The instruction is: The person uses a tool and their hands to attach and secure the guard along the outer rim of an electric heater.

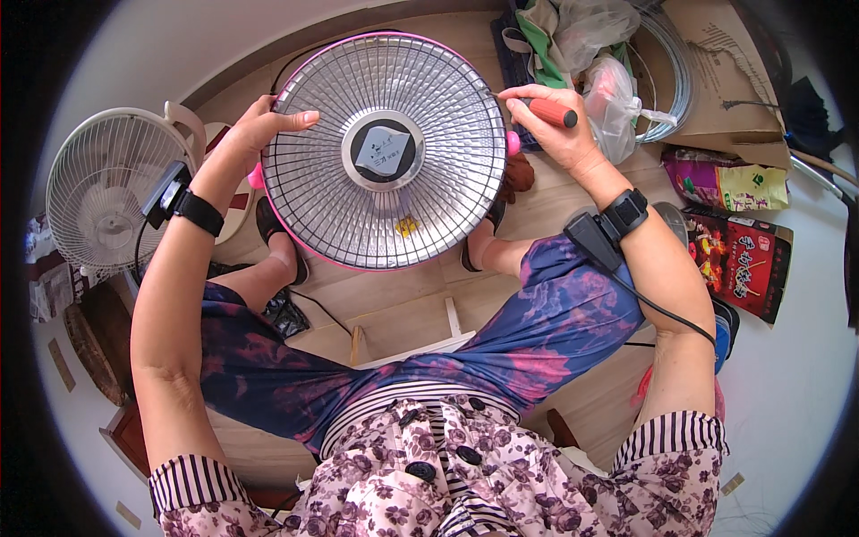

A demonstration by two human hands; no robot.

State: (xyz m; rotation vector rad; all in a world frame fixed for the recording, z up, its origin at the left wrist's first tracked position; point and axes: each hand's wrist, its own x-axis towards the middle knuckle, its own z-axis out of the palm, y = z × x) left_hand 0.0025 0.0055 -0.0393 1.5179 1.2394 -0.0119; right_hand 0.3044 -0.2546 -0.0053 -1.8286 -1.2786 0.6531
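A round dish heater (447, 210) with a silver reflector, black wire guard and pink rim stands between my feet. Its centre carries a black and grey badge on a silver disc. My left hand (259, 130) grips the rim at the left, thumb lying over the wire guard and fingers behind the edge. In my right hand (564, 134) is a screwdriver (548, 111) with a red and black handle. It points at the rim on the upper right; whether its tip touches there is hard to make out. A pink knob sits on each side of the rim.
A white fan (112, 192) stands at the left. Plastic bags (608, 103), a coil of wire (676, 80) and a cardboard box (729, 54) lie at the far right. Nearer are a purple package (702, 179) and a red and black package (747, 268).
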